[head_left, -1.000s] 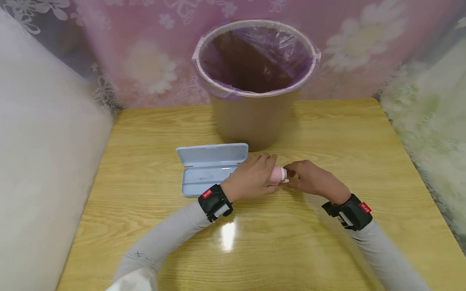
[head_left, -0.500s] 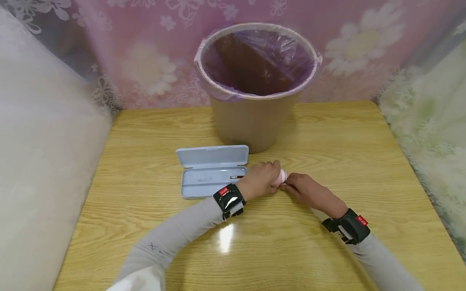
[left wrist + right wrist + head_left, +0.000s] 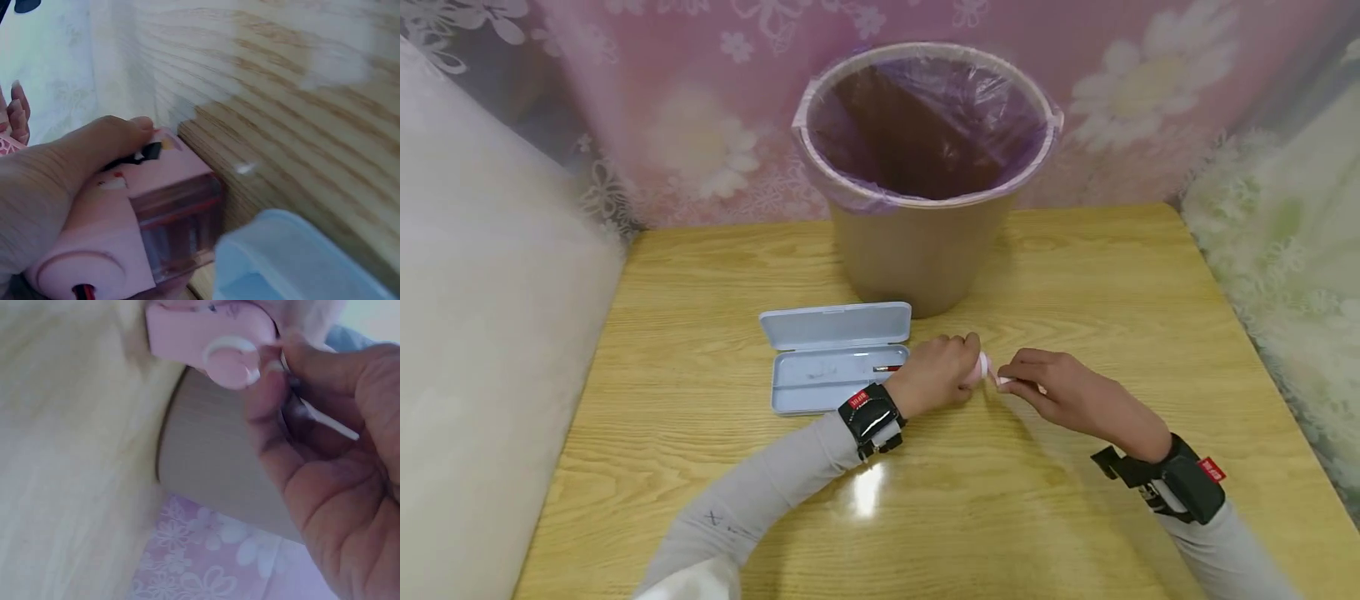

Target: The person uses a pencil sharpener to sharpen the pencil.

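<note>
My left hand (image 3: 934, 373) grips a pink pencil sharpener (image 3: 156, 194) on the table, thumb laid over its top. Its clear shavings drawer (image 3: 181, 219) faces the blue pencil box (image 3: 300, 256). A red-and-black pencil (image 3: 84, 292) is in the sharpener's round front hole. On the opposite end, my right hand (image 3: 1063, 392) pinches the small white crank handle (image 3: 1003, 381) between thumb and fingers. The pink round crank hub (image 3: 231, 365) shows beside the fingertips in the right wrist view. Most of the sharpener is hidden behind my left hand in the head view.
The pencil box lies with its lid (image 3: 838, 325) raised, left of the hands. A dark red stick with a silvery tip (image 3: 886, 368) shows over its right part. Behind stands a tall bin (image 3: 917, 258) with a purple liner. Floral curtains (image 3: 700, 150) border the wooden table (image 3: 715, 283).
My left hand has shifted right with the sharpener, uncovering more of the box. My right hand came in close to the sharpener's end, then drew slightly right, with the white handle now showing in its fingers.
</note>
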The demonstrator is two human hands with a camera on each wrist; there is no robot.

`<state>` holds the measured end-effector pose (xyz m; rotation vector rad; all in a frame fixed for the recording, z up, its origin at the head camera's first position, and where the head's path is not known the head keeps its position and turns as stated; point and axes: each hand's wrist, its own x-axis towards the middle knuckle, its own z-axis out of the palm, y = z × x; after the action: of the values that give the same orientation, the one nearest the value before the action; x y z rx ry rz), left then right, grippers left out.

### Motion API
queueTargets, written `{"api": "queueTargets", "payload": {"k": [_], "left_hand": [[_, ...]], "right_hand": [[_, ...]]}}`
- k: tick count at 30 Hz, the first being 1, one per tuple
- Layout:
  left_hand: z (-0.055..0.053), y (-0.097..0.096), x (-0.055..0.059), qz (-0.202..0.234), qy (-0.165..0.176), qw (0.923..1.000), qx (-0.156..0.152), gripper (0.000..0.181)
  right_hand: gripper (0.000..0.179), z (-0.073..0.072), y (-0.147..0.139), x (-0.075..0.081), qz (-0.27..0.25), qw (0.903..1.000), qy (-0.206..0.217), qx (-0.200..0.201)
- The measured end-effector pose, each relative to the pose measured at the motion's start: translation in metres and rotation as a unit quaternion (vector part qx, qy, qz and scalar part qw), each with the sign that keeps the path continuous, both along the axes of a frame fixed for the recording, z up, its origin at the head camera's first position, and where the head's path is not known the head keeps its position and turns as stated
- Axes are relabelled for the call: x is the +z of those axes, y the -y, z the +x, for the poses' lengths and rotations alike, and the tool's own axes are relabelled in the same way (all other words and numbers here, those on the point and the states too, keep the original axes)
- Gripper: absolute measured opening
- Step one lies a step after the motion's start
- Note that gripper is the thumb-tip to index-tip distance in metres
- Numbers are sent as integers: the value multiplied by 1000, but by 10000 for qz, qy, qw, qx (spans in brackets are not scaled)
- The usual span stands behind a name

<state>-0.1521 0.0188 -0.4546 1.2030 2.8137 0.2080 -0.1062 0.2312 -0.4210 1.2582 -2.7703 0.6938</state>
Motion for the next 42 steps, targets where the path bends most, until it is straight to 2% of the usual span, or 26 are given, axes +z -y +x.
{"api": "queueTargets", "payload": {"k": [6,9,11,13,17,20,23,26,30,33,35,38,42], "left_hand": [[3,-1,1,101,-201,9997,-92,43],[4,-1,2,105,-269,9995,-134,44],[5,-1,2,109,-267,9995,-146,43],[5,-1,2,84,-255,9995,-166,42],[8,0,3,-29,-229,9996,-168,48],[10,-1,4,-40,-275,9995,-132,50],[11,-1,5,30,-289,9995,-127,49],[11,1,6,88,-193,9997,-110,47],[9,4,8,74,-140,9999,-48,43],[7,6,7,62,-196,9998,-18,41],[5,5,6,67,-206,9998,9,39],[3,3,4,104,-157,9998,45,40],[1,-1,0,219,-36,9997,71,42]], "right_hand": [[14,-26,-4,13,-134,9994,-223,210],[16,-45,-7,14,-125,9997,10,219],[17,-59,-10,12,-60,9987,387,321],[17,-72,-13,8,-45,9944,970,406],[18,-92,-21,-7,-154,9742,2220,372],[20,-98,-25,-24,-193,9560,2919,210],[22,-95,-26,-38,-320,9468,3201,53],[20,-88,-24,-45,-455,9523,3017,-72],[20,-78,-17,-55,-450,9708,2355,-43],[20,-70,-12,-61,-358,9852,1673,50],[18,-63,-9,-64,-238,9915,1275,79],[13,-50,-6,-66,-39,9956,940,-60],[13,-31,-6,-67,115,9950,954,-289]]}}
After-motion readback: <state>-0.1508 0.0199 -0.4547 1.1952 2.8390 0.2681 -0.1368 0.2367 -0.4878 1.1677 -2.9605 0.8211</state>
